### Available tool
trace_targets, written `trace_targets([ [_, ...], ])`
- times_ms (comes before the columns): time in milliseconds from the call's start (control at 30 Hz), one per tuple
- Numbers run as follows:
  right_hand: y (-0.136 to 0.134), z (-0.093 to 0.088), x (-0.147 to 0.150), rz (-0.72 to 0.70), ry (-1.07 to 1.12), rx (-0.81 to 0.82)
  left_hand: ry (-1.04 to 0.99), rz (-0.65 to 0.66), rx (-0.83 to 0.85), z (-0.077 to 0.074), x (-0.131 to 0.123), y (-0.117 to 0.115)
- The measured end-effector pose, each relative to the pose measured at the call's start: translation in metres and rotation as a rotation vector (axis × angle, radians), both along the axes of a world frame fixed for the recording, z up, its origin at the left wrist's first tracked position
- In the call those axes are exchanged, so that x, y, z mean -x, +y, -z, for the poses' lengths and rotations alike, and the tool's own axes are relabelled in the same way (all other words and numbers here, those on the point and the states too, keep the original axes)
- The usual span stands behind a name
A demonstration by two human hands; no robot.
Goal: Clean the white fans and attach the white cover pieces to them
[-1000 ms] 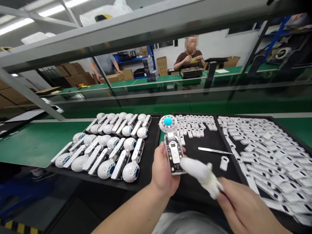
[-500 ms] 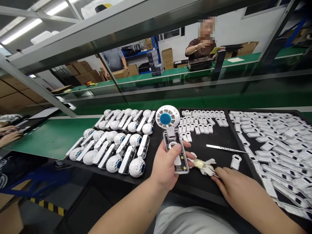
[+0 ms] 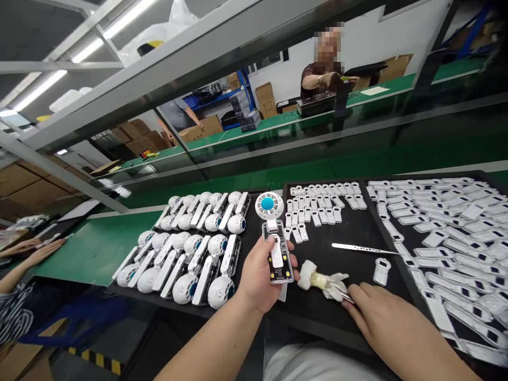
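My left hand (image 3: pixel 260 278) is closed around the clear handle of a white handheld fan-like device (image 3: pixel 270 205), held upright above the black mat. It has a round vented head with a blue centre, and a circuit board with yellow squares shows through the handle. A white cover piece (image 3: pixel 277 254) lies over the handle's front under my thumb. My right hand (image 3: pixel 377 312) rests low on the mat, fingers pinched on a thin metal end beside a crumpled white wrapped bundle (image 3: pixel 323 280). Whether that metal joins the bundle is unclear. Perforated metal tweezers (image 3: pixel 361 248) and a loose white cover (image 3: pixel 382 271) lie beyond.
Rows of similar white devices (image 3: pixel 182 259) lie on the left. Small white covers (image 3: pixel 313 203) stand in rows behind my hands, and a tray of many more (image 3: pixel 456 238) is on the right. A metal shelf beam (image 3: pixel 159 74) crosses overhead. Co-workers are across the bench and at left.
The fan-like device is now farther from the camera, and the white bundle beside it shows more fully. My right hand keeps its pinch. The view has tilted; the co-worker opposite has lowered an arm.
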State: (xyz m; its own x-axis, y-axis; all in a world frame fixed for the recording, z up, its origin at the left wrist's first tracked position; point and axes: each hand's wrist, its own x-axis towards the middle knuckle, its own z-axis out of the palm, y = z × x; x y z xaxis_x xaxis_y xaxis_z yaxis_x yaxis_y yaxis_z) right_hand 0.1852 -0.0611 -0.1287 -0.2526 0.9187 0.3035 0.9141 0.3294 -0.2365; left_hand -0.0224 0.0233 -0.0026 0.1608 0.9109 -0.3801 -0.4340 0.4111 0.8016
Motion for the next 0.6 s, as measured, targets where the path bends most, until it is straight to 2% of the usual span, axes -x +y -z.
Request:
trace_targets([
  [167, 0.000, 0.001, 0.004, 0.032, 0.021, 0.006, 0.098, 0.073, -0.114, -0.008, -0.005, 0.011],
  [333, -0.002, -0.002, 0.005, 0.041, 0.036, -0.007, 0.186, 0.154, -0.100, -0.015, -0.015, 0.017],
  [467, -0.002, 0.000, 0.004, 0.029, 0.040, 0.026, 0.221, 0.163, -0.110, -0.015, -0.019, 0.022],
  [600, 0.000, 0.001, 0.005, 0.041, 0.007, 0.049, 0.326, 0.137, -0.102, -0.015, -0.017, 0.048],
])
